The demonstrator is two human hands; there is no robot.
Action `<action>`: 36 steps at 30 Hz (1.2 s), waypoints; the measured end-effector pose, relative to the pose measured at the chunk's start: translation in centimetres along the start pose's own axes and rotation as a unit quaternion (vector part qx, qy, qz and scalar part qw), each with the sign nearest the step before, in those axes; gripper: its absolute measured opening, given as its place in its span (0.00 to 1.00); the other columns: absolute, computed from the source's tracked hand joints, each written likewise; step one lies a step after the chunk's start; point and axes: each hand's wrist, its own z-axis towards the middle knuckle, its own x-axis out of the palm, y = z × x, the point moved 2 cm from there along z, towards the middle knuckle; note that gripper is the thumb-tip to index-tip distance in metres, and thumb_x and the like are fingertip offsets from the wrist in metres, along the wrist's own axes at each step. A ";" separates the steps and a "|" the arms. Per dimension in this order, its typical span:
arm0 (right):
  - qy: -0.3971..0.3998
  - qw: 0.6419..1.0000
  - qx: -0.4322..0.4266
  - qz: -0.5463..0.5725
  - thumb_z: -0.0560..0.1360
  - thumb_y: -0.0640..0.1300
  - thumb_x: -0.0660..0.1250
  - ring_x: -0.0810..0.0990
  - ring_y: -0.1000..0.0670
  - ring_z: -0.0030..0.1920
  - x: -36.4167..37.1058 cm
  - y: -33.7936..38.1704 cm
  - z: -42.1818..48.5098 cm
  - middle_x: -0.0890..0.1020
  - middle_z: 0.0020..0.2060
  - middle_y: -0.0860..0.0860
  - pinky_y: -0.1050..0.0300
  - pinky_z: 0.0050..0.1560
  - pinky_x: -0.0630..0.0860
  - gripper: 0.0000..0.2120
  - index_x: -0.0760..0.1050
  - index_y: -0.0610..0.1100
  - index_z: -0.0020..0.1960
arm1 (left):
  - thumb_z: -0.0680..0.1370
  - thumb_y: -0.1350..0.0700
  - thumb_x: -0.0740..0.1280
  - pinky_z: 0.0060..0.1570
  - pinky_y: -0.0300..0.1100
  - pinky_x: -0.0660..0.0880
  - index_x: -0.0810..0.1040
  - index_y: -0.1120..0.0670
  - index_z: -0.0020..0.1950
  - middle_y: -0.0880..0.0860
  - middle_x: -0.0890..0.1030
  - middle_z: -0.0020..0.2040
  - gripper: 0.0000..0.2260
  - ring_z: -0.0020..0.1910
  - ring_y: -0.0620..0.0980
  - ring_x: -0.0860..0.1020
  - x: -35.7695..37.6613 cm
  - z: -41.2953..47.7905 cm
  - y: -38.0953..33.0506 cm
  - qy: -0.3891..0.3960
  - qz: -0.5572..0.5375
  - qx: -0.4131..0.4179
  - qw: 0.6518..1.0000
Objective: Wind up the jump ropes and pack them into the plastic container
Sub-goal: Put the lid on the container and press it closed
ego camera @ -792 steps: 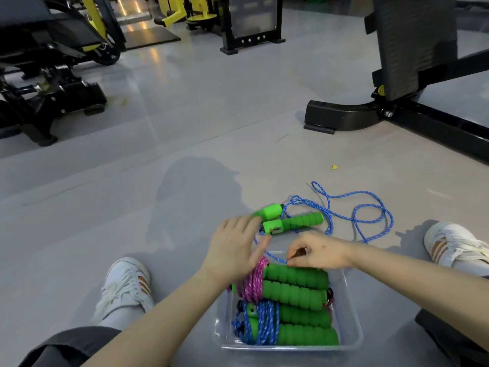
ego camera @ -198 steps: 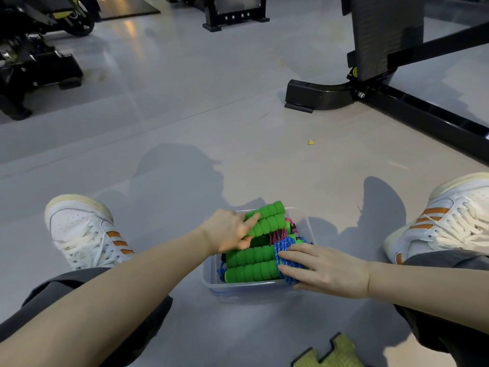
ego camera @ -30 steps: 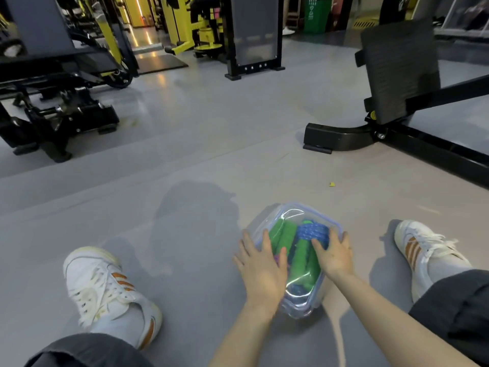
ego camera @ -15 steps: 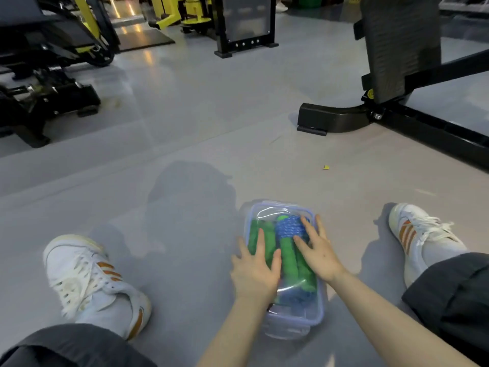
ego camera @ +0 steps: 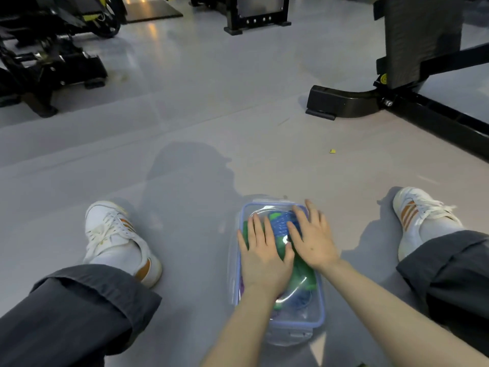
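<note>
Clear lid (ego camera: 304,313) over plastic container (ego camera: 285,337), lower centre; jump ropes (ego camera: 280,225) inside. Your left hand (ego camera: 262,258), right hand (ego camera: 313,245) flat, fingers straight, gripping nothing. Likely closing step; next, press rim, latch clips.

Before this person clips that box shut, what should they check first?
1. Jump ropes all inside the container: ok. Green handles and blue cord show through the lid, and none lies on the floor in view.
2. Lid covers the container: ok, wherever its edge shows.
3. Left hand and right hand flat on the lid: ok.
4. Cord trapped under the lid's edge: cannot tell, the hands hide part of it.
5. Near-end latch clipped down: cannot tell.
</note>
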 end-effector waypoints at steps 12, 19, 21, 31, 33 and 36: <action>0.060 0.992 -0.091 -0.065 0.81 0.43 0.49 0.63 0.48 0.70 1.0 2.9 5.0 0.69 0.68 0.48 0.57 0.71 0.49 0.18 0.64 0.43 0.70 | 0.74 0.46 0.53 0.66 0.58 0.60 0.74 0.61 0.66 0.61 0.75 0.66 0.28 0.66 0.58 0.73 1.3 0.5 0.1 -0.099 0.013 0.001 0.995; 0.012 0.991 -0.102 -0.089 0.80 0.43 0.49 0.67 0.48 0.67 1.4 2.9 4.7 0.72 0.65 0.48 0.57 0.69 0.51 0.18 0.65 0.44 0.69 | 0.70 0.56 0.55 0.57 0.54 0.66 0.80 0.60 0.49 0.58 0.80 0.47 0.18 0.50 0.57 0.75 0.3 5.7 2.0 -0.174 0.009 0.032 0.984; 0.007 0.990 -0.107 -0.087 0.80 0.43 0.50 0.67 0.48 0.67 1.4 2.9 4.9 0.72 0.66 0.47 0.57 0.69 0.51 0.18 0.66 0.44 0.69 | 0.72 0.54 0.53 0.65 0.55 0.64 0.80 0.61 0.57 0.59 0.81 0.56 0.23 0.60 0.56 0.77 0.9 6.5 2.3 -0.138 0.030 0.050 0.989; -0.001 0.992 -0.100 -0.075 0.72 0.48 0.43 0.71 0.49 0.59 2.0 2.7 5.7 0.77 0.56 0.49 0.53 0.60 0.60 0.24 0.71 0.46 0.60 | 0.73 0.53 0.52 0.59 0.62 0.69 0.79 0.58 0.49 0.52 0.81 0.44 0.18 0.46 0.54 0.79 -0.2 7.8 3.0 -0.109 -0.026 0.082 0.990; -0.002 0.993 -0.092 -0.068 0.73 0.48 0.42 0.72 0.47 0.59 1.9 2.7 5.8 0.77 0.55 0.49 0.54 0.61 0.59 0.24 0.71 0.45 0.59 | 0.74 0.52 0.49 0.64 0.62 0.65 0.78 0.57 0.51 0.52 0.80 0.47 0.20 0.50 0.54 0.78 0.1 7.7 3.0 -0.095 -0.028 0.078 0.992; -0.054 0.991 -0.082 -0.088 0.71 0.48 0.44 0.73 0.40 0.57 1.5 2.7 4.4 0.77 0.56 0.42 0.51 0.62 0.59 0.26 0.75 0.40 0.57 | 0.73 0.51 0.47 0.65 0.63 0.63 0.78 0.57 0.54 0.53 0.80 0.49 0.23 0.52 0.55 0.78 -0.2 7.5 3.0 -0.084 -0.011 0.063 0.994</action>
